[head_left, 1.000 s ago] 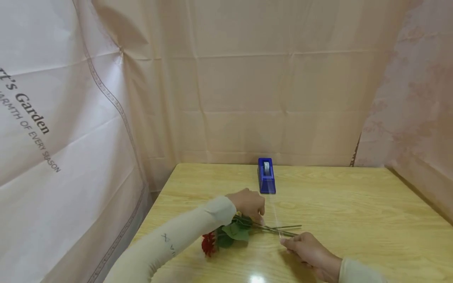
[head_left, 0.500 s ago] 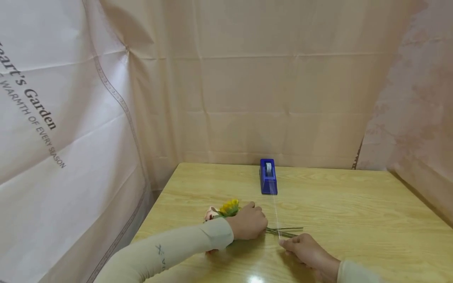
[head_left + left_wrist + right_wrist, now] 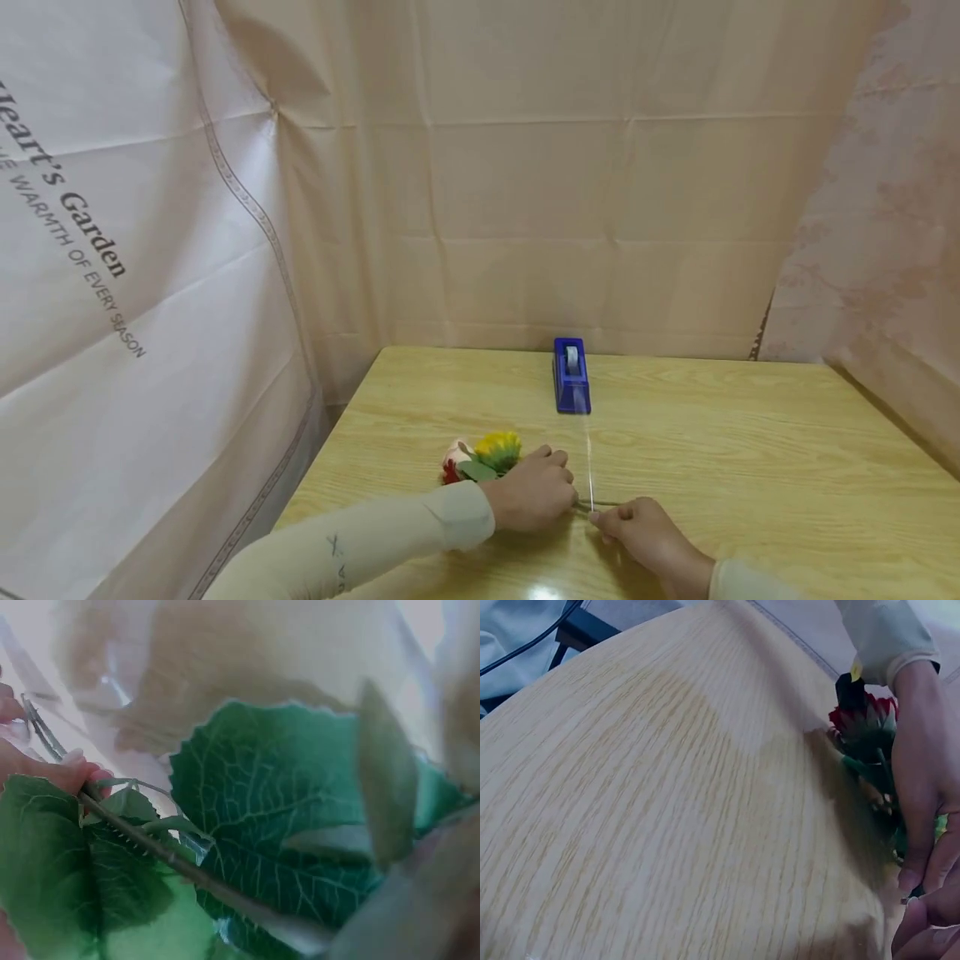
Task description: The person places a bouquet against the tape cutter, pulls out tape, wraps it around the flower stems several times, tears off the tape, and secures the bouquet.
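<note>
My left hand [image 3: 534,493] grips a small bunch of flowers by the stems [image 3: 598,502], which poke out to its right. On its other side show a yellow flower [image 3: 497,448], a pale pink flower [image 3: 456,452] and part of a red flower [image 3: 450,473]. In the left wrist view, large green leaves [image 3: 262,780] hang around a thorny stem [image 3: 172,859]. My right hand [image 3: 651,535] pinches the end of a clear tape strip [image 3: 588,462] between thumb and finger. Taut, the strip runs back to the blue tape dispenser [image 3: 572,398] and crosses the stems.
Everything is on a light wood-grain table [image 3: 735,450]. Beige cloth [image 3: 510,183] hangs behind it, and a printed white cloth [image 3: 150,250] hangs at the left. A dark cable [image 3: 536,641] shows beyond the table edge in the right wrist view.
My left hand has come nearer and slightly right, turning the bunch so the yellow and pink heads show. The stems have moved in close to my right hand, which keeps its pinch on the tape.
</note>
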Demonstrator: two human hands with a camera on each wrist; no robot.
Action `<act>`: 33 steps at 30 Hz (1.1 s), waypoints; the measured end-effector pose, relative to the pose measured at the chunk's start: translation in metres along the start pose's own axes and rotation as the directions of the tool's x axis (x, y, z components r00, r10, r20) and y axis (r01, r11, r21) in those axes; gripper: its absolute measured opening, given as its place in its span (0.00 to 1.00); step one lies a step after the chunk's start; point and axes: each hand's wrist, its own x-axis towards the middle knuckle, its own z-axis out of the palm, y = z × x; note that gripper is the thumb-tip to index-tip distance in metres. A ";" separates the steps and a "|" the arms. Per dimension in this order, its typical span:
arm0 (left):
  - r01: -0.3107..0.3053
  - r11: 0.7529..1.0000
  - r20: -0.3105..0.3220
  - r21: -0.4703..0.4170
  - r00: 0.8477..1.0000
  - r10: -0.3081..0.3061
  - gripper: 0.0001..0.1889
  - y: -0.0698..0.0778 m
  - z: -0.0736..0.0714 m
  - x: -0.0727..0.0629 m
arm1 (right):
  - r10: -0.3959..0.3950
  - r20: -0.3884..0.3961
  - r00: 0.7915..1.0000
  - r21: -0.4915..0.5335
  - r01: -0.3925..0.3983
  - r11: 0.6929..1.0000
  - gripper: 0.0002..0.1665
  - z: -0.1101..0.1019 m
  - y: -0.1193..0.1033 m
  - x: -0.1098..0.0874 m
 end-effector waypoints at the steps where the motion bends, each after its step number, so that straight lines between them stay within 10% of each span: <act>1: -0.001 1.000 -0.012 -0.004 1.000 0.001 0.04 0.001 0.000 0.000 | -0.004 -0.013 1.000 -0.002 0.004 1.000 0.19 0.001 0.001 0.000; 19: 0.089 0.976 -0.054 -0.201 0.993 -0.102 0.06 0.005 -0.007 0.001 | -0.085 -0.100 0.991 -0.127 0.072 0.989 0.12 0.002 0.004 -0.003; 33: 0.064 0.981 -0.085 -0.185 0.993 -0.081 0.04 0.003 -0.013 0.001 | -0.338 -0.176 0.925 -0.486 0.217 0.847 0.19 -0.011 0.000 0.003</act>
